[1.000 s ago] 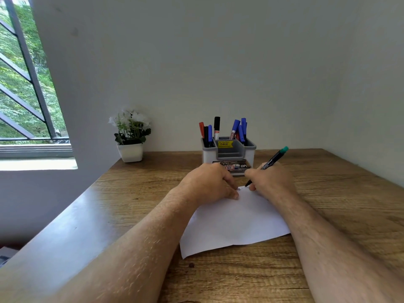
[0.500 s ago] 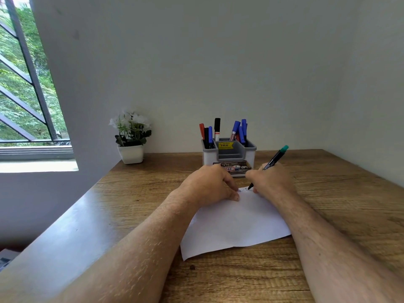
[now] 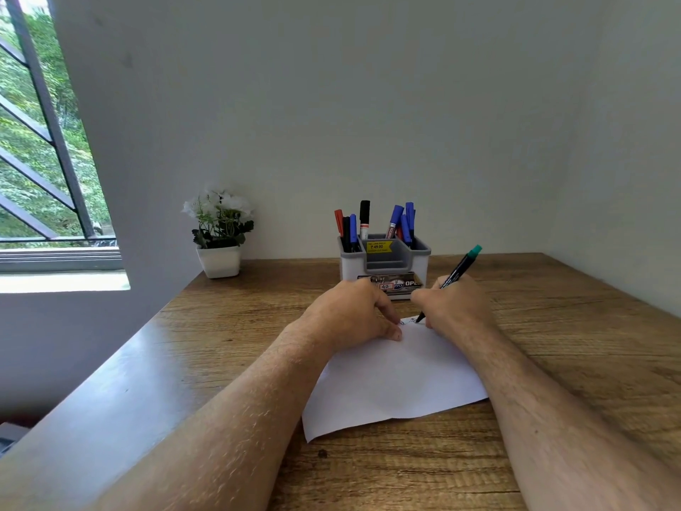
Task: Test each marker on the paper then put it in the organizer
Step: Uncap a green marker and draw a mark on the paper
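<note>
The right hand (image 3: 455, 307) holds the marker (image 3: 457, 272) in a firm grip; its tip now touches the paper (image 3: 398, 378) at 12 o'clock, where small scribbles have appeared. The left hand (image 3: 353, 313) presses the sheet flat. Organizer (image 3: 385, 265) comes next.

Pale walls (image 3: 368, 105), barred window (image 3: 40, 149), wooden desk (image 3: 571, 326)
</note>
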Demonstrator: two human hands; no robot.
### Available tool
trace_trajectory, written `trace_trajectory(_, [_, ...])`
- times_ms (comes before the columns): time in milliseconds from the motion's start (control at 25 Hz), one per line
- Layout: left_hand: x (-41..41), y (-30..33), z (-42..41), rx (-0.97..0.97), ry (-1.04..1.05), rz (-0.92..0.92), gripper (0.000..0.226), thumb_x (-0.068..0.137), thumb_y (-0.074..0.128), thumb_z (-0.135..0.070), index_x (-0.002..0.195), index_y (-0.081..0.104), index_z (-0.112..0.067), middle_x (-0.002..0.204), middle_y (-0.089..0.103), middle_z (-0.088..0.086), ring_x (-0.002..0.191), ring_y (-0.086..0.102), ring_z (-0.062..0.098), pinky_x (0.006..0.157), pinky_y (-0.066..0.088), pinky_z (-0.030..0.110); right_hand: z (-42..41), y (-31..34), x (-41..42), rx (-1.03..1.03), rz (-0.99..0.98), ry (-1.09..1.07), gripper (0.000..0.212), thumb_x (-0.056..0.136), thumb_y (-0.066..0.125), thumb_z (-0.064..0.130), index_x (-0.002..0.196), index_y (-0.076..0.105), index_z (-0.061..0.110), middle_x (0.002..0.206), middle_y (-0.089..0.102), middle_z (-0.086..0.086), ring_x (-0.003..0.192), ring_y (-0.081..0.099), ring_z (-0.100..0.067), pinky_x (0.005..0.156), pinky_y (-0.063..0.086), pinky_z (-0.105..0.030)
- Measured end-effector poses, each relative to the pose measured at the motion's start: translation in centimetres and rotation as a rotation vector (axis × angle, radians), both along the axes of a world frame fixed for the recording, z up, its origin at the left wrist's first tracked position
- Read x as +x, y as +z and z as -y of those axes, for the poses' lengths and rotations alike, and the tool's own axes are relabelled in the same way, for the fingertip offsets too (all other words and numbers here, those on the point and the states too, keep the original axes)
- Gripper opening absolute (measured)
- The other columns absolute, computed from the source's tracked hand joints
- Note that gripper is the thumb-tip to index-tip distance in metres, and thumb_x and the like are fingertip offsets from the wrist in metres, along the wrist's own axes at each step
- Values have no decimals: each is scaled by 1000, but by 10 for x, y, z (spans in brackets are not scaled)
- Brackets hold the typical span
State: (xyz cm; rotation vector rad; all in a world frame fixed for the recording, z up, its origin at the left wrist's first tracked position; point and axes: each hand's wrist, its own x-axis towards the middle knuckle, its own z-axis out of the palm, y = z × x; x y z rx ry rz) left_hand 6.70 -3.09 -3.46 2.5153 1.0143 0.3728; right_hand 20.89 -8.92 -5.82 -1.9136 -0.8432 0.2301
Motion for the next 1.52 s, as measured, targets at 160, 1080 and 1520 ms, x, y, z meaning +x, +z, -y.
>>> trace_trajectory(160, [-2, -1, 1, 60, -18, 21, 24, 84, 75, -38, 107, 73, -33, 92, 63, -13, 89, 59, 8, 84, 53, 28, 4, 2, 2, -13, -8, -41, 18, 78, 66, 25, 85, 59, 11, 86, 64, -6, 69, 57, -17, 51, 34, -24])
trace_trajectory(1080, [-8, 22, -4, -891, 154, 1253, 28, 101, 43, 3, 124, 57, -7, 111, 62, 18, 76, 60, 18, 66, 52, 26, 16, 26, -19, 514, -763, 582, 18, 96, 52, 15, 103, 66, 6, 85, 76, -17, 51, 66, -17, 39, 46, -20])
trace_trajectory(1520, [-14, 12, -15, -812, 168, 1429, 14, 82, 74, -3, 92, 65, -6, 94, 75, 17, 82, 75, 23, 62, 61, 24, 16, 27, -17, 538, -705, 571, 21, 92, 59, 14, 107, 72, 10, 92, 77, -16, 51, 67, -17, 35, 42, -19])
